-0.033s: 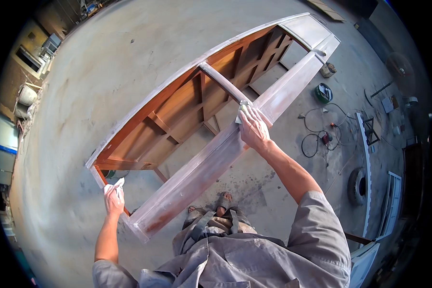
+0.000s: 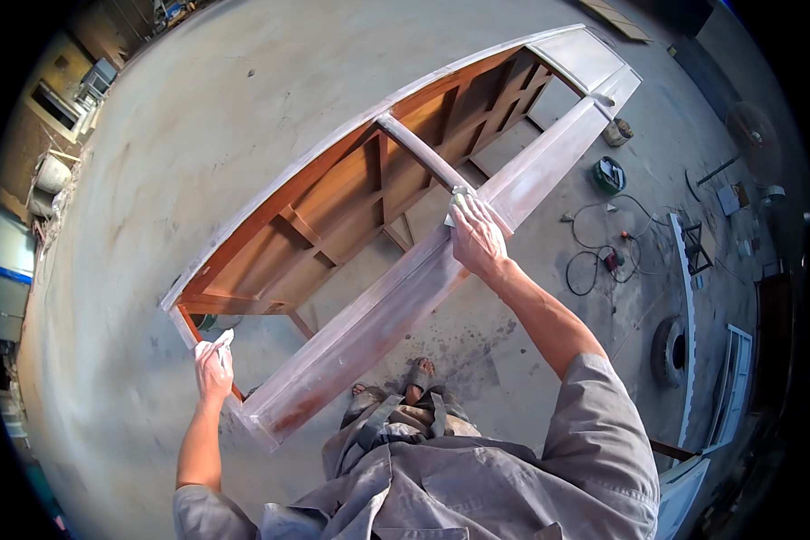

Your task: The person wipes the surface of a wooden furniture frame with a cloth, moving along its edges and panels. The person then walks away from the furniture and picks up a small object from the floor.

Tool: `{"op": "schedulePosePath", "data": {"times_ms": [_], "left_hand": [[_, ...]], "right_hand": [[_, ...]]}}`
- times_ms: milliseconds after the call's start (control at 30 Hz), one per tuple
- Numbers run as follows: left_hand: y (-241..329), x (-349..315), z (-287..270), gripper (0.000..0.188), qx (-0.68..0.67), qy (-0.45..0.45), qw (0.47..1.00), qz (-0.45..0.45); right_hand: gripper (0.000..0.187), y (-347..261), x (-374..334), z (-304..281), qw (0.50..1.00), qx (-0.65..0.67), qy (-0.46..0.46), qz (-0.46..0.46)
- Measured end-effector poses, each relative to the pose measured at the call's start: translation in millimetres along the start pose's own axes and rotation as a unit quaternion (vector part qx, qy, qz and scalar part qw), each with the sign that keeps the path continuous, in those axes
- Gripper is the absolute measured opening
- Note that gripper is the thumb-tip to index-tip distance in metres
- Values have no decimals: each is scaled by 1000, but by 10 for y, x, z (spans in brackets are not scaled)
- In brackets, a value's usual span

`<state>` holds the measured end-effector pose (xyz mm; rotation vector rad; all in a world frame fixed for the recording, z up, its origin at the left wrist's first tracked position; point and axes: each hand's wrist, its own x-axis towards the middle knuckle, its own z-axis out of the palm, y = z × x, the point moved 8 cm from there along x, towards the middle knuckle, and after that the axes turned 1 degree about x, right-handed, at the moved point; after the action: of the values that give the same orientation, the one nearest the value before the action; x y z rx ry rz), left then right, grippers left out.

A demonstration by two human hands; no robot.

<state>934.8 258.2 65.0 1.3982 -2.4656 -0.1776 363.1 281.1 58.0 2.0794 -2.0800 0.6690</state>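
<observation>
A large wooden frame (image 2: 360,328) lies diagonally before me, its face coated whitish and its inner sides bare orange-brown. My right hand (image 2: 477,236) presses flat fingers onto the near rail, where a crossbar (image 2: 418,151) meets it. Under those fingers a pale folded piece (image 2: 460,192) peeks out, perhaps sandpaper or cloth; most of it is hidden. At the frame's left end, my left hand (image 2: 212,369) is closed around a crumpled white cloth or paper (image 2: 223,339), beside the short end rail. White dust coats both hands.
Right of the frame, a green round tub (image 2: 608,175), a dusty can (image 2: 617,132) and a looped cable with a red tool (image 2: 613,260) lie on the concrete floor. Farther right are a tyre (image 2: 669,349) and a long white board (image 2: 684,324). Buckets (image 2: 52,175) stand at far left.
</observation>
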Motion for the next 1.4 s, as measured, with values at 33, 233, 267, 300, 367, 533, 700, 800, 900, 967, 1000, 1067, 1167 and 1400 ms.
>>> {"op": "schedulePosePath", "data": {"times_ms": [33, 233, 267, 300, 367, 533, 700, 800, 900, 967, 1000, 1067, 1167, 1400], "left_hand": [[-39, -16, -14, 24, 4, -5, 1000, -7], [-129, -141, -15, 25, 4, -4, 999, -41], [-134, -175, -24, 25, 12, -1, 999, -35], [-128, -136, -19, 25, 18, 5, 1000, -24], [-109, -85, 1, 24, 8, 0, 1000, -6], [-134, -136, 8, 22, -4, 14, 1000, -19], [-103, -150, -43, 27, 17, 12, 1000, -20], [-109, -73, -6, 23, 7, 13, 1000, -19], [-75, -83, -28, 24, -4, -2, 999, -34], [-167, -159, 35, 25, 4, -1, 1000, -26], [-199, -173, 8, 26, 12, -5, 999, -38], [-178, -203, 14, 26, 15, -13, 999, -43], [-68, -35, -1, 26, 15, 2, 1000, -19], [-223, -211, 65, 25, 29, -11, 999, -34]], "right_hand": [[49, -78, -11, 76, 1000, -14, 1, 2], [44, -1614, -486, 124, 962, 186, -49, -196], [42, -1278, -335, -40, 973, 155, -16, -173], [41, -841, -151, -141, 983, 107, 6, -149], [38, -203, 87, -182, 992, 96, -75, -11], [43, -2433, -718, 222, 961, 187, -69, -192], [42, -1278, -224, -59, 974, 161, -37, -154], [43, -686, -59, -62, 994, 85, -33, -67], [42, -2122, -647, 197, 969, 186, -30, -160], [41, -2646, -801, 249, 952, 215, -69, -205], [41, -2497, -715, 246, 947, 220, -78, -222], [42, -1633, -449, 114, 963, 193, -34, -186], [37, -290, -22, -30, 997, 56, -15, -43], [49, -1952, -738, 131, 970, 177, -35, -160]]}}
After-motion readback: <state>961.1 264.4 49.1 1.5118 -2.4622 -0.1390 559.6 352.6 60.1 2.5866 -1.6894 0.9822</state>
